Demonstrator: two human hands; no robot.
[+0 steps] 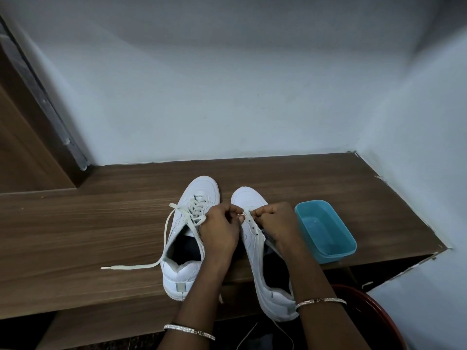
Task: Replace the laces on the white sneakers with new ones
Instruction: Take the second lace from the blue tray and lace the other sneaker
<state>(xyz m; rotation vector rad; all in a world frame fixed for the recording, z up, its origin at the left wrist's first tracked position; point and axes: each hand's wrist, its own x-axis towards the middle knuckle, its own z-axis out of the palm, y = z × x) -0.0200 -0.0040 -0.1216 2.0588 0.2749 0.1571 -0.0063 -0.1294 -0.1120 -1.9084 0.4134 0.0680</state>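
Note:
Two white sneakers stand side by side on the wooden table (pixel 75 223), toes pointing away from me. The left sneaker (pixel 184 238) is laced, and its loose white lace (pixel 141 266) trails off to the left across the table. The right sneaker (pixel 262 251) shows bare eyelets along its upper. My left hand (pixel 219 228) and my right hand (pixel 275 223) meet over the right sneaker's lowest eyelets, each pinching a white lace end (pixel 243 213) there. More lace (pixel 249 334) hangs below the table edge.
A blue plastic tub (pixel 326 231) sits just right of the right sneaker, near the table's right edge. White walls close the back and right sides. A wooden door frame (pixel 30 127) is at the left. A red round rim (pixel 374 306) shows below right.

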